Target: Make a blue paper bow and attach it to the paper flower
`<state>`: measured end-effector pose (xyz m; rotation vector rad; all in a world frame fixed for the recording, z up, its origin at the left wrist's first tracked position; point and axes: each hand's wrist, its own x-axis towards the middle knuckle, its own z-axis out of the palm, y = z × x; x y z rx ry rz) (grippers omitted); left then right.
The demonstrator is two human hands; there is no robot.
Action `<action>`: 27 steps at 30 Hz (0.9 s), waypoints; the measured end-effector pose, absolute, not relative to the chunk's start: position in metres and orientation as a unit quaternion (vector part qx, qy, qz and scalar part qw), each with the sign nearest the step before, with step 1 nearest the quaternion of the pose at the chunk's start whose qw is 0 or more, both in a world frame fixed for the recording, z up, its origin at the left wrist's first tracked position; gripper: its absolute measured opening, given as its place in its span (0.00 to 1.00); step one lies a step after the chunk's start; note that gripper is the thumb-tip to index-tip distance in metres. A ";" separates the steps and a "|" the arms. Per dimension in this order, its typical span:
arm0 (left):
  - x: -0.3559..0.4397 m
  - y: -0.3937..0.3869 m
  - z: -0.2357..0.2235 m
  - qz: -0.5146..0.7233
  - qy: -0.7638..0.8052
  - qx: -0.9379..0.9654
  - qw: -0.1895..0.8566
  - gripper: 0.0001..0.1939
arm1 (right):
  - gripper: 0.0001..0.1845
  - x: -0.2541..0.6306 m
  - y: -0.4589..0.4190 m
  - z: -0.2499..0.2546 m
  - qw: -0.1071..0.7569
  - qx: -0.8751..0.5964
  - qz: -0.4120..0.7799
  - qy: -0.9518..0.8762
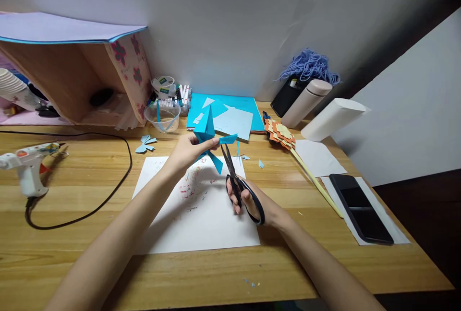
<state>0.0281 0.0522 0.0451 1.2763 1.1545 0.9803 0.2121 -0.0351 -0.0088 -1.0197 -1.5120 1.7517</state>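
On my feed, the left hand (188,151) pinches the folded blue paper (205,131) at the centre of the frame! Just right of centre, the right hand (252,200) grips black-handled scissors (234,176), blades slightly parted at the paper's lower edge; contact, I can't tell. Below lies a marked white sheet (223,234); far left, a glue gun (30,169).

Scissors (232,169): one pair. Folded blue paper shape (205,130): one. Glue gun (30,173): one. Phone (360,209): one. Paper flower (283,133): one.
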 end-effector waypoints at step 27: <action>0.009 0.005 -0.005 0.527 0.463 0.695 0.157 0.13 | 0.21 0.221 -0.001 -0.004 0.588 -0.428 0.603 -0.328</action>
